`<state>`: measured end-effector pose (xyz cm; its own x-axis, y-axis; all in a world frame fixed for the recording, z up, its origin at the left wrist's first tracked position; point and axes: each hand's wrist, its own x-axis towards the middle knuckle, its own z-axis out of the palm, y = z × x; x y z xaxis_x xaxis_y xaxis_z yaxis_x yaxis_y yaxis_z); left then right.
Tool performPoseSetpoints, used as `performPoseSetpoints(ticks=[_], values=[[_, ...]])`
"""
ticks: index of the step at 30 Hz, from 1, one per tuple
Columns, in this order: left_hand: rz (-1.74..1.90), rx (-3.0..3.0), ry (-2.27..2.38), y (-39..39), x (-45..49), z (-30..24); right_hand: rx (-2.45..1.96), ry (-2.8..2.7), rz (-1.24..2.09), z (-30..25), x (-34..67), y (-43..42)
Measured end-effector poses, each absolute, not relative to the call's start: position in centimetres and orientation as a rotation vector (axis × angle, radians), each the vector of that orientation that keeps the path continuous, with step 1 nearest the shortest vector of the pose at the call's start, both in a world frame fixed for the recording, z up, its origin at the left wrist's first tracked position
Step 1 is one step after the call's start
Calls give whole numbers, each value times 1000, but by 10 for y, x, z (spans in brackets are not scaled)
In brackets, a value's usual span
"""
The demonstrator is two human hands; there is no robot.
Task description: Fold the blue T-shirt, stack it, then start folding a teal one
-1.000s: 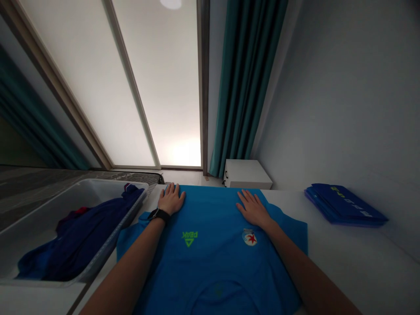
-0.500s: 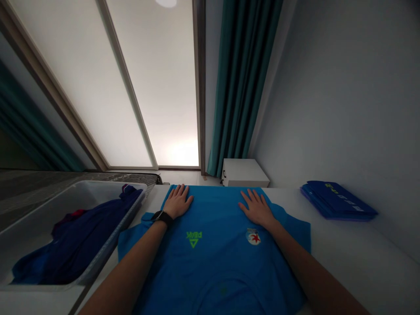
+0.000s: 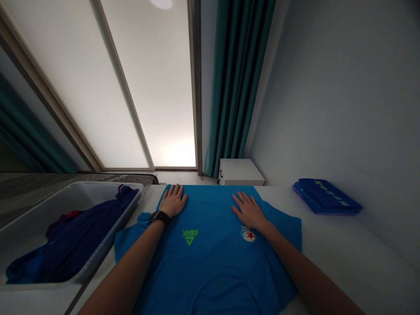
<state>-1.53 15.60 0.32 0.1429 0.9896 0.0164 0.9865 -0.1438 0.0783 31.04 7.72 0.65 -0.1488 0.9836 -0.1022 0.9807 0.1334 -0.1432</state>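
Observation:
A bright blue T-shirt (image 3: 213,249) lies spread flat on the white table (image 3: 337,262), its collar toward me, with a green logo and a round badge on its chest. My left hand (image 3: 173,201), a dark watch on its wrist, lies flat with fingers stretched out on the shirt's far left part. My right hand (image 3: 248,210) rests flat and open on the shirt's far right part. Neither hand holds anything.
A grey plastic tub (image 3: 39,218) at the left holds dark blue and red clothes (image 3: 72,240). A folded stack of dark blue garments (image 3: 326,202) lies at the table's right by the wall. Beyond the table stand a small white cabinet (image 3: 239,172), teal curtains (image 3: 236,83) and a bright window.
Both hands stay flat on the shirt, shifting only slightly across its far part. The view has drifted a little, so everything sits slightly further left.

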Motion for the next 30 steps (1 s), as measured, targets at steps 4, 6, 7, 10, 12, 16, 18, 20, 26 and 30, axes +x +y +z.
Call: performPoseSetpoints(ticks=[4,6,7,10,12,16,18,20,26,30], values=[[106,2323,2023,155,-16,1,-2069,-2340,255,10,316,75],[120,2326,2026,154,-16,0,-2073,-2342,251,11,316,73],[123,2327,2027,153,-15,0,-2075,-2343,250,11,315,72],[123,2331,2026,150,-15,0,-2072,-2349,243,11,314,68],[118,2339,2030,148,-14,1,-2069,-2349,233,10,314,66],[120,2342,2047,142,-13,0,-2058,-2336,201,5,316,57],[128,2327,2064,137,-13,0,-2050,-2330,188,2,316,52],[132,2311,2079,132,-12,0,-2044,-2330,183,0,316,48],[140,2313,2073,119,-10,2,-2051,-2326,167,1,314,41],[123,2352,2009,127,-11,6,-2056,-2327,173,3,314,40]])
